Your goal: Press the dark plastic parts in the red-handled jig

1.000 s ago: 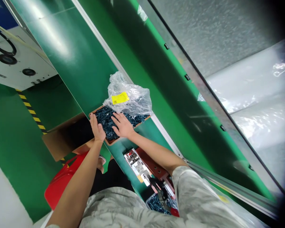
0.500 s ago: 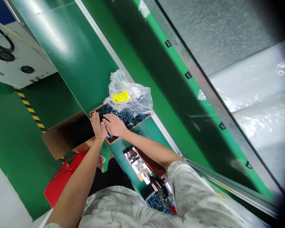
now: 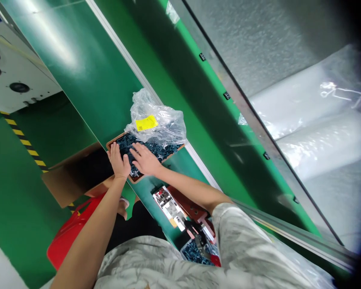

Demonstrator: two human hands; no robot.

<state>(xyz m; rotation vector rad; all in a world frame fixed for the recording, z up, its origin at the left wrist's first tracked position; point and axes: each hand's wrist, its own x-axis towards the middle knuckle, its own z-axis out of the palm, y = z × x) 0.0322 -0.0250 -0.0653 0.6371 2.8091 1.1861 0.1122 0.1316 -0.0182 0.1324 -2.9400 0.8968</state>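
A shallow orange-brown tray (image 3: 110, 143) full of small dark parts (image 3: 125, 145) lies across the green bench. My left hand (image 3: 118, 161) rests at the tray's near-left end, its fingers stretched out and thumb apart. Over the parts, my right hand (image 3: 146, 159) lies with fingers spread, palm down. Neither hand grips anything that I can see. A crumpled clear plastic bag (image 3: 165, 122) with a yellow label (image 3: 147, 123) covers the far part of the tray.
A metal fixture (image 3: 169, 208) with a dark toggle clamp (image 3: 197, 233) stands on the bench nearer my body. Beside it is a second tray of dark parts (image 3: 195, 253). An open cardboard box (image 3: 58, 186) and a red chair (image 3: 67, 237) are at left.
My hands have moved apart, and more dark parts show between them. The left thumb has spread away from its fingers. The whole view has shifted slightly, so things appear further left.
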